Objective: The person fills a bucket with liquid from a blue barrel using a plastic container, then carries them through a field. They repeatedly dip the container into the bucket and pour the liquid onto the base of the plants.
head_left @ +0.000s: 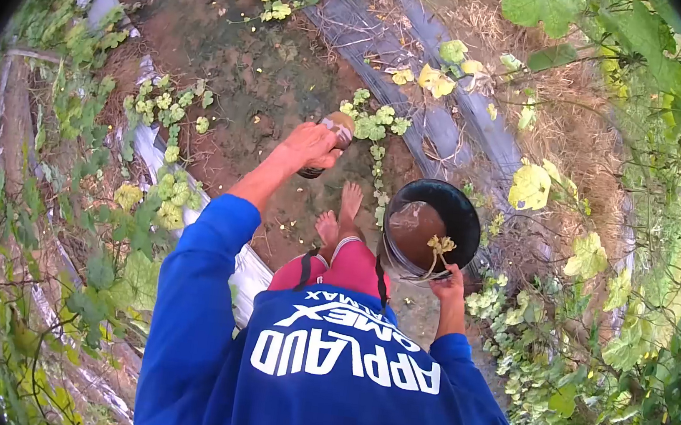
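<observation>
My left hand [311,145] is closed around a small can [340,126], held out over the bare soil in front of my feet. Brownish colour shows at the can's far end, while my fingers cover much of its side. My right hand [449,284] grips the handle of a black bucket [465,212] beside my right leg. Brown liquid [416,231] fills part of the bucket. A knotted yellowish strip [441,245] sits on the handle near my fingers.
My bare feet [339,212] stand on a soil path [238,75] between planted rows. Grey plastic sheeting [423,79] covers the bed at right, with pale sheeting [154,153] at left. Small leafy vines [380,123] grow near the can; taller climbing foliage [662,48] crowds the right side.
</observation>
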{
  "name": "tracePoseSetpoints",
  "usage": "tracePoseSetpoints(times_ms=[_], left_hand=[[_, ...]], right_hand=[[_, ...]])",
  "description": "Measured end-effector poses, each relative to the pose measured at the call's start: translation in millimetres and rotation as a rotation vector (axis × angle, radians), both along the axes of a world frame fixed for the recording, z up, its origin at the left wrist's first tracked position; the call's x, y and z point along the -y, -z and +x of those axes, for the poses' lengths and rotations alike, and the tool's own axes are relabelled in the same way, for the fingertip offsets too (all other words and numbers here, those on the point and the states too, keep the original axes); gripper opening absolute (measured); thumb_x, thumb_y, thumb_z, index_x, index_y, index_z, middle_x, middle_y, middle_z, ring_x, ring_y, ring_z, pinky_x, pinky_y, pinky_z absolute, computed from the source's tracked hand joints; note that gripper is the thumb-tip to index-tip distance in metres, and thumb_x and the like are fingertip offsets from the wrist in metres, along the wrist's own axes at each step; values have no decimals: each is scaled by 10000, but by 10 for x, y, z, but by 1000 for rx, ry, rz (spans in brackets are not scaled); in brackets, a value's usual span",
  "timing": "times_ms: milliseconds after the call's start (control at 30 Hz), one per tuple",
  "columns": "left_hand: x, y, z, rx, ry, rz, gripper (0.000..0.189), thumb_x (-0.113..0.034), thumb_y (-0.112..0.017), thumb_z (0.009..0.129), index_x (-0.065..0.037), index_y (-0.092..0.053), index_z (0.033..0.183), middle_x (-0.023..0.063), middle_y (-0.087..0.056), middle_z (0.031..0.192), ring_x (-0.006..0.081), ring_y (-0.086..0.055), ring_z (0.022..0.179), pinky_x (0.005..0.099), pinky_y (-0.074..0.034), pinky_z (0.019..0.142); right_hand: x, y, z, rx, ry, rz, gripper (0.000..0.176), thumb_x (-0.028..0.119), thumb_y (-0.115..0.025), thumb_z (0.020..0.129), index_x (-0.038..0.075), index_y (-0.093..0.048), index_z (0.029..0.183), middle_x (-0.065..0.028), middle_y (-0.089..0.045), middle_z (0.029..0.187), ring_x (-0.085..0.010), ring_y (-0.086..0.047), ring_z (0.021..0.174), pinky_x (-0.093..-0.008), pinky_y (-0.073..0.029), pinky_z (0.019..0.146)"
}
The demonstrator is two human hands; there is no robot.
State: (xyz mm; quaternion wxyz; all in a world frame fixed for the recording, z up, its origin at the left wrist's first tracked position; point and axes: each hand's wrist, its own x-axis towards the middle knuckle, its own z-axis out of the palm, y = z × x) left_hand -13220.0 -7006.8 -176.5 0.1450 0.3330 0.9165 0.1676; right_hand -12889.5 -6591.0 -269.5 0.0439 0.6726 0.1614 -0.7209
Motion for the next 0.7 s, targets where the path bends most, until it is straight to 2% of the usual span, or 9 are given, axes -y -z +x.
tracePoseSetpoints(times_ms=[133, 200, 333, 400, 467, 567, 633, 667, 700], left_hand=[[-280, 114, -481, 112, 41, -108, 311, -351, -611, 723, -42, -619, 741, 158, -656, 783, 336, -638, 793, 439, -488, 718], [-386, 47, -699, 137, 95, -207, 338, -324, -566, 755, -24, -680, 861, 229, -662, 841, 390, -646, 825, 461, -515, 776], [-448, -51, -842, 199, 66, -259, 346, -337, -568, 752, -27, -680, 858, 226, -663, 837, 390, -647, 822, 463, -520, 759], [-381, -50, -833, 165, 52, -175, 344, -384, -581, 739, -53, -674, 753, 177, -668, 769, 337, -659, 762, 419, -513, 718], [-264, -10, -809, 161, 65, -59, 343, -349, -571, 776, -27, -674, 832, 208, -661, 791, 389, -643, 761, 479, -510, 692], [-171, -208, -722, 186, -42, -172, 360, -375, -574, 790, -32, -676, 831, 200, -660, 770, 374, -647, 751, 476, -503, 695], [-6, -252, -572, 112, -154, -51, 369, -391, -574, 794, -38, -680, 827, 204, -654, 745, 367, -649, 744, 462, -506, 706], [65, -267, -487, 31, -224, 79, 378, -406, -574, 798, -44, -683, 823, 208, -649, 721, 360, -652, 738, 447, -509, 717], [163, -272, -475, 26, -256, 71, 378, -406, -574, 798, -44, -683, 823, 208, -649, 721, 360, -652, 738, 447, -509, 717]], right_hand=[[147, 281, -167, -6, -24, -18, 418, 136, -675, 658, 53, -579, 1056, -110, -623, 1050, -321, -566, 974, -480, -457, 874], [174, 401, -256, -4, -45, -39, 432, 138, -679, 656, 56, -572, 1067, -116, -612, 1081, -321, -549, 1008, -474, -457, 872], [299, 452, -482, -37, -94, -86, 449, 143, -684, 638, 69, -572, 1067, -93, -612, 1089, -302, -571, 989, -475, -467, 879], [352, 503, -566, 1, -10, -56, 463, 135, -682, 629, 66, -568, 1072, -85, -606, 1116, -295, -584, 969, -476, -478, 874], [365, 514, -686, 52, -93, -96, 418, 121, -674, 627, 63, -593, 1033, -86, -635, 1069, -290, -607, 933, -476, -498, 842], [334, 413, -870, 35, -126, -95, 368, 136, -667, 630, 62, -626, 988, -88, -669, 1012, -288, -634, 918, -482, -515, 819], [257, 548, -966, -142, -227, -209, 341, 171, -663, 635, 70, -657, 960, -91, -694, 963, -295, -655, 922, -490, -524, 822], [263, 518, -1064, -145, -248, -203, 463, 194, -679, 645, 124, -611, 1097, -115, -654, 1050, -306, -599, 1019, -525, -486, 870], [295, 524, -1192, -146, -279, -214, 463, 194, -679, 645, 124, -611, 1097, -115, -654, 1050, -306, -599, 1019, -525, -486, 870]])
